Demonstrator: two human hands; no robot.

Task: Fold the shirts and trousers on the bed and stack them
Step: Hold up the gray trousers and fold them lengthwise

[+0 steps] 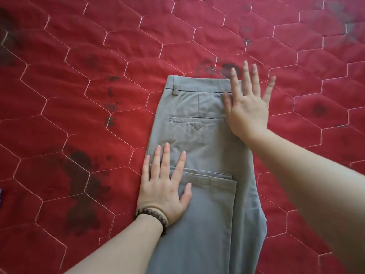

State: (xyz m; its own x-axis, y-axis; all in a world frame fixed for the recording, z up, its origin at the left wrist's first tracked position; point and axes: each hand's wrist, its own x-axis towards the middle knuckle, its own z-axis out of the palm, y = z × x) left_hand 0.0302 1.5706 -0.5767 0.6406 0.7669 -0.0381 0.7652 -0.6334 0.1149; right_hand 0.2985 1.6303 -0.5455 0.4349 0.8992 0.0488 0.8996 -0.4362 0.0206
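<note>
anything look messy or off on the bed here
Yes. The red quilted bedspread has dark blotchy stains, heaviest beside the left hand and above the right hand. The grey trousers lie neatly, except that their right edge bulges out past the folded-over leg.

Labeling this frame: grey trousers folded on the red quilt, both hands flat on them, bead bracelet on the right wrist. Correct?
One thing is off: the bead bracelet is on the left wrist, not the right. The head view shows it just behind the left hand. The rest holds: grey trousers lie folded on the red quilt, and the left hand and right hand both lie flat on them.
</note>
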